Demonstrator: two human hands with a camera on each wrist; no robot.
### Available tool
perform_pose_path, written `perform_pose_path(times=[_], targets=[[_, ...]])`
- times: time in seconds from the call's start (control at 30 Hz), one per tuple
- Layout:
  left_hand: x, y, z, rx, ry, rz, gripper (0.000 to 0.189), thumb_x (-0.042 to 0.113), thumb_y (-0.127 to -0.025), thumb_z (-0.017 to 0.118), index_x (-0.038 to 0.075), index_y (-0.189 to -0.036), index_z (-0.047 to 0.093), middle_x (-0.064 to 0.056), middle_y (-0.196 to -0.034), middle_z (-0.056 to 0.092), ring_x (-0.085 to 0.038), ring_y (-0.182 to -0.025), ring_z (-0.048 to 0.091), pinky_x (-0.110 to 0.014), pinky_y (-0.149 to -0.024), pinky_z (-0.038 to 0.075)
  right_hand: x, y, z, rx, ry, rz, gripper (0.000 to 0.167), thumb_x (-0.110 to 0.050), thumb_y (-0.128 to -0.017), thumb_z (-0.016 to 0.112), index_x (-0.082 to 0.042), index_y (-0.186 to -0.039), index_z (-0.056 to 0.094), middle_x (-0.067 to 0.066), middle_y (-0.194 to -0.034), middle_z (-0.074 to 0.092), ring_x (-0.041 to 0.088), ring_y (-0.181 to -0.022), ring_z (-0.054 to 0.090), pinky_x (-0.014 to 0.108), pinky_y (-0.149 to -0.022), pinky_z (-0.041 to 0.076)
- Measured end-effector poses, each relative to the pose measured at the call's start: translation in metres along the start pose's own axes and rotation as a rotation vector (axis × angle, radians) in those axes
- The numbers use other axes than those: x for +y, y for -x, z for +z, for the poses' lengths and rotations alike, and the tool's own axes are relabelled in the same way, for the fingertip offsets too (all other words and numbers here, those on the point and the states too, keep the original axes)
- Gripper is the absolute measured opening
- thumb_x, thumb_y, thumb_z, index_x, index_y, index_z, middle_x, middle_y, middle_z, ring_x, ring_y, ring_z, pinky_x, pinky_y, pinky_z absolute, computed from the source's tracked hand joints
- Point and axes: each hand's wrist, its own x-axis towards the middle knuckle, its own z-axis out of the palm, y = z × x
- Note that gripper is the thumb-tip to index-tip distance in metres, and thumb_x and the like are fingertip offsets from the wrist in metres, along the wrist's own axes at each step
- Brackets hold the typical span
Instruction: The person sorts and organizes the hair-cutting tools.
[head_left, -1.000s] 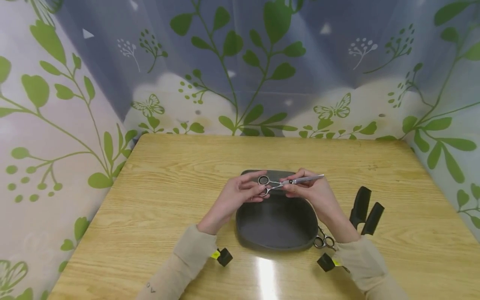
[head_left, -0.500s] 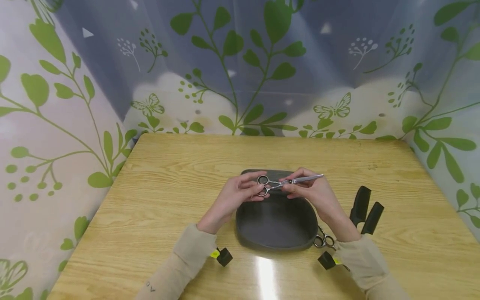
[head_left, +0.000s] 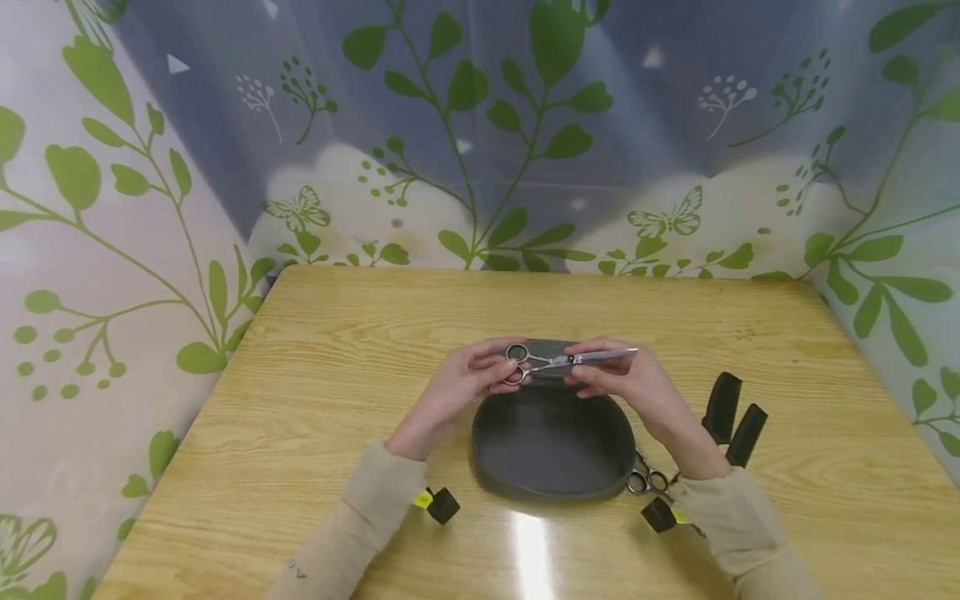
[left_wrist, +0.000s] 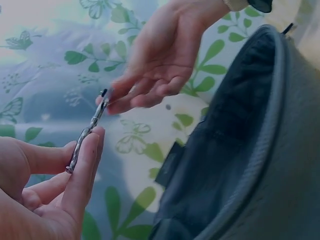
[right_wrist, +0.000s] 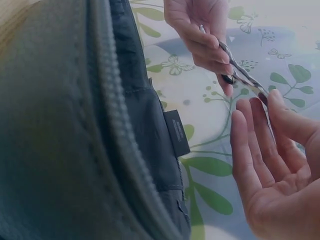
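Observation:
A pair of silver hairdressing scissors [head_left: 551,363] is held up between both hands, over the back of an open dark grey zip case [head_left: 553,495]. My left hand [head_left: 459,379] pinches the finger rings between thumb and fingers. Around the pivot, my right hand [head_left: 637,385] grips the scissors with thumb and fingertips, and the blades point right. The left wrist view catches the scissors [left_wrist: 89,132] almost edge-on. In the right wrist view, the thumb of the right hand [right_wrist: 277,185] presses at the pivot end, and a black label [right_wrist: 176,133] sticks out of the case's lining.
Another pair of scissors [head_left: 647,481] lies against the case's right side, partly hidden. Two black combs, one wider [head_left: 723,408] and one narrower [head_left: 747,435], lie farther right beside the right forearm. A leaf-patterned curtain [head_left: 480,167] surrounds the wooden table [head_left: 337,350].
Both hands keep hold of the scissors, which have shifted slightly to the left. The left hand and forearm have moved a little left too. The case and combs stay put.

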Motion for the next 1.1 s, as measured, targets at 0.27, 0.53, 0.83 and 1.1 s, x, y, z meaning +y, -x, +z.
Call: perform_pose_path(times=[0.27,0.53,0.83,1.1], targets=[[0.012,0.003,-0.028,0.036,-0.001,0.058,0.044,0.002,-0.102,0.058,0.000,-0.145,0.052,-0.019,-0.116,0.071,-0.018,-0.097,0.074,-0.039,-0.095,0.056,-0.006,0.002,-0.011,-0.024,0.167,0.010,0.041,-0.015,-0.097,0.070,0.002,-0.133,0.062,0.012,-0.123,0.071,0.019,-0.099,0.073,0.049,-0.082,0.060],[0.017,0.013,-0.063,0.129,0.028,0.069,0.042,0.003,-0.106,0.051,-0.002,-0.147,0.049,-0.033,-0.132,0.058,-0.025,-0.108,0.071,-0.041,-0.102,0.050,-0.025,-0.013,-0.014,0.005,0.507,-0.033,0.027,-0.022,-0.098,0.070,-0.011,-0.122,0.072,0.012,-0.115,0.074,0.029,-0.092,0.073,0.042,-0.070,0.060],[0.009,0.022,-0.093,0.226,-0.030,0.017,0.044,0.001,-0.106,0.050,-0.007,-0.148,0.045,-0.015,-0.113,0.066,-0.010,-0.094,0.071,-0.028,-0.094,0.055,-0.045,-0.046,0.007,-0.015,0.974,-0.090,0.014,-0.022,-0.096,0.072,-0.017,-0.105,0.081,0.003,-0.102,0.078,0.024,-0.088,0.073,0.045,-0.076,0.057],[-0.003,0.024,-0.108,0.206,-0.115,-0.060,0.045,-0.001,-0.106,0.046,-0.012,-0.149,0.038,-0.036,-0.137,0.052,-0.006,-0.093,0.071,-0.023,-0.091,0.055,-0.033,-0.066,0.024,-0.147,1.080,-0.143,0.011,-0.014,-0.092,0.076,-0.017,-0.100,0.082,-0.001,-0.100,0.078,0.019,-0.084,0.072,0.039,-0.073,0.057]])
